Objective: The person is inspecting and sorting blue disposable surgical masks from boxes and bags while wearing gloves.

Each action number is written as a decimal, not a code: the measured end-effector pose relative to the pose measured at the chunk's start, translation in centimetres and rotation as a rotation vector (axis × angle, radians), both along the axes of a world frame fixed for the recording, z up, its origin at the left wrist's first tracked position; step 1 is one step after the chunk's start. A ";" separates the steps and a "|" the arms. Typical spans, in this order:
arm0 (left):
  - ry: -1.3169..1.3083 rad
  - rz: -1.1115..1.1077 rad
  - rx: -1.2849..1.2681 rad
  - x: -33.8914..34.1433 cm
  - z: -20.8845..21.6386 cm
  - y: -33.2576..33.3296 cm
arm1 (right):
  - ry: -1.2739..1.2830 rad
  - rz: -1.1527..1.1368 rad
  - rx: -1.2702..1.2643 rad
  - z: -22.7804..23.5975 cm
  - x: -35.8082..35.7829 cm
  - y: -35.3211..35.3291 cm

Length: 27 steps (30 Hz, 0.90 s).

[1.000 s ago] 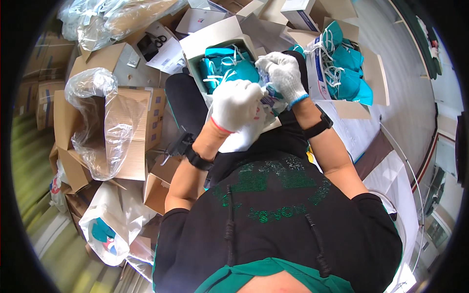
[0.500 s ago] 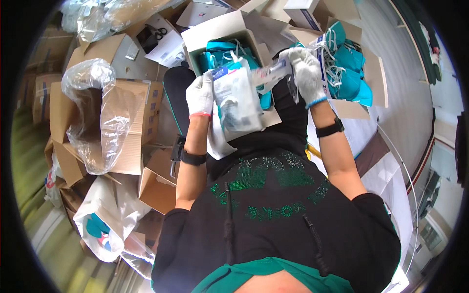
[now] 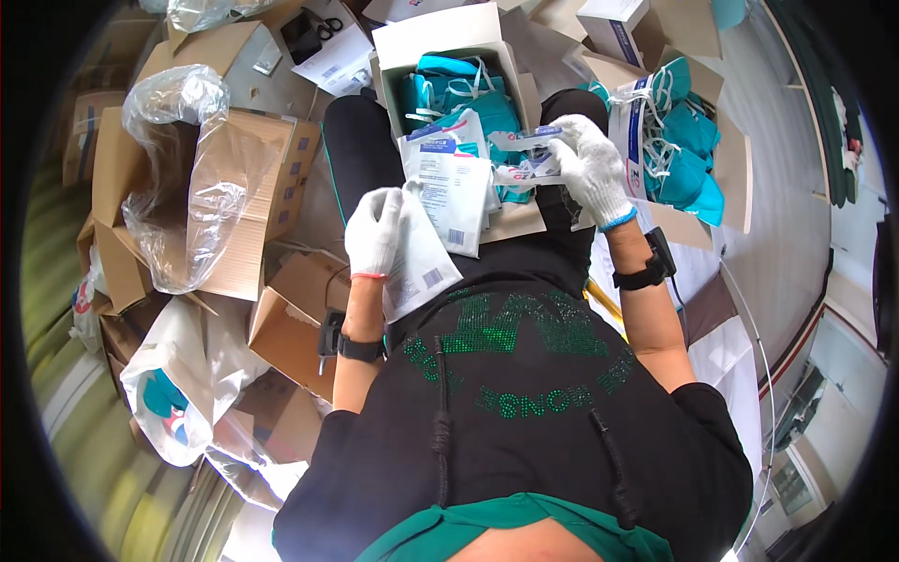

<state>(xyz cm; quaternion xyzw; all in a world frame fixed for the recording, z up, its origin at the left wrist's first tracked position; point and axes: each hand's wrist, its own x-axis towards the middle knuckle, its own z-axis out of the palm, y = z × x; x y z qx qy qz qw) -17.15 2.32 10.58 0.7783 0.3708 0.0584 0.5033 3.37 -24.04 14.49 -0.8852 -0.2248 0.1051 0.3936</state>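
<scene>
My left hand, in a white knit glove, is closed on the edge of a flat white packet. Other white printed packets overlap it, lying over my lap and the near edge of an open carton. In that carton are teal face masks with white straps. To the right, my gloved right hand grips torn strips of clear and printed packaging, their ends pointing left over the carton. The right fingertips are partly hidden.
A second carton of teal masks stands at right. Left are an empty-looking brown box with a plastic liner and a white bag holding teal pieces. Black scissors lie at the back.
The packets have come down and spread apart over my lap. My left hand has moved nearer to me and slightly left. The strips in my right hand are now fanned into two.
</scene>
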 end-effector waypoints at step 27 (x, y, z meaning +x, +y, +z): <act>-0.112 -0.802 0.551 3.8 4.7 2.7 | -0.499 0.571 -0.066 1.0 -3.0 1.0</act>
